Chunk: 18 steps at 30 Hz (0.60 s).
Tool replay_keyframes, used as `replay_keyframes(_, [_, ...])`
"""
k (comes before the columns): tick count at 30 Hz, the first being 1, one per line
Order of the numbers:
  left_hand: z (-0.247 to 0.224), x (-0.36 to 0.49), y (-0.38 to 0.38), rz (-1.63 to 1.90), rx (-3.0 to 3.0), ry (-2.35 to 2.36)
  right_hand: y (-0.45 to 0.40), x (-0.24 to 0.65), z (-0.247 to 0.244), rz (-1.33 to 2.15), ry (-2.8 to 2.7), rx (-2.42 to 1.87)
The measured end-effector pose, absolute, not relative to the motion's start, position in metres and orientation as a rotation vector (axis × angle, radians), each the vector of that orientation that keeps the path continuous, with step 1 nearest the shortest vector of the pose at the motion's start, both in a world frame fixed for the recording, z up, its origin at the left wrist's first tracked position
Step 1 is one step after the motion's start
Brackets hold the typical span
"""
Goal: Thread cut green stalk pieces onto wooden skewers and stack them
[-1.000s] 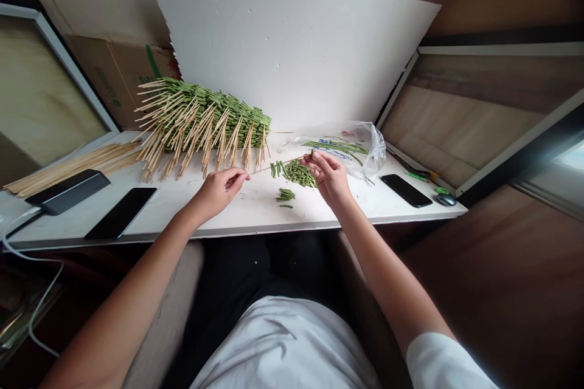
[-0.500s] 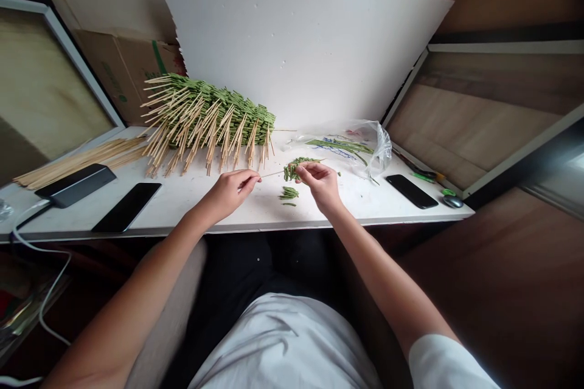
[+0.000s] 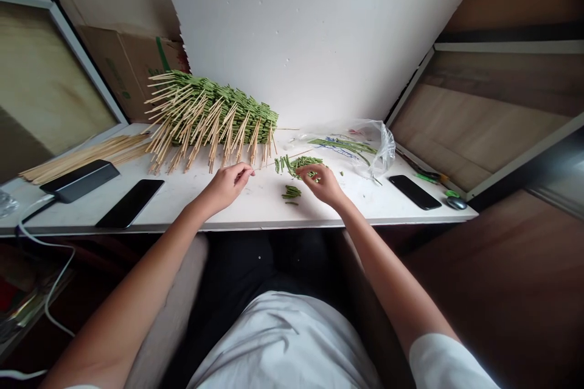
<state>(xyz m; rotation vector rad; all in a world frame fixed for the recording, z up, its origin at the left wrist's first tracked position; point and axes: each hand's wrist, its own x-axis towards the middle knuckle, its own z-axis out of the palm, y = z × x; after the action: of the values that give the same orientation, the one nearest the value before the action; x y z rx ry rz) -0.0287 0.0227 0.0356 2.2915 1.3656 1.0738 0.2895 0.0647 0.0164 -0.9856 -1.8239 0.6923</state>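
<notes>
Pinched at the fingertips, my left hand (image 3: pixel 232 183) holds the end of a thin wooden skewer (image 3: pixel 267 165) that points right. My right hand (image 3: pixel 323 183) is over a loose pile of cut green bean pieces (image 3: pixel 306 162), thumb and fingers close together; anything between them is too small to make out. Several short green pieces (image 3: pixel 283 164) stand apart just left of that pile, and a smaller group (image 3: pixel 291 192) lies nearer the table's front edge. Behind my left hand is a large stack of skewered green pieces (image 3: pixel 228 103), bare sticks pointing forward.
Loose skewers (image 3: pixel 86 155), a black device (image 3: pixel 79 180) and a phone (image 3: pixel 130 203) lie at the left. To the right are a clear plastic bag (image 3: pixel 385 146) with long green stalks, another phone (image 3: pixel 415 192) and a mouse (image 3: pixel 456 202). A white board (image 3: pixel 314 42) stands behind.
My right hand has come away from the skewer's tip to the bean pieces. More separate green pieces now show left of the pile. The view has shifted slightly.
</notes>
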Motion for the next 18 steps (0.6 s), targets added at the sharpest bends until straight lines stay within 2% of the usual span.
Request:
replay_keyframes(2, [0.033,-0.031,0.026,1.064,2.299,1.398,0.068,0.292,0.009,0.488,-2.031,-1.022])
replay_keyframes(5, [0.029,-0.034,0.029,1.061,2.308,1.415,0.069,0.293,-0.001,0.363,-2.201,-1.031])
replay_keyframes(18, [0.026,-0.038,0.032,1.031,2.303,1.424,0.071,0.290,-0.010,0.372,-2.135,-1.134])
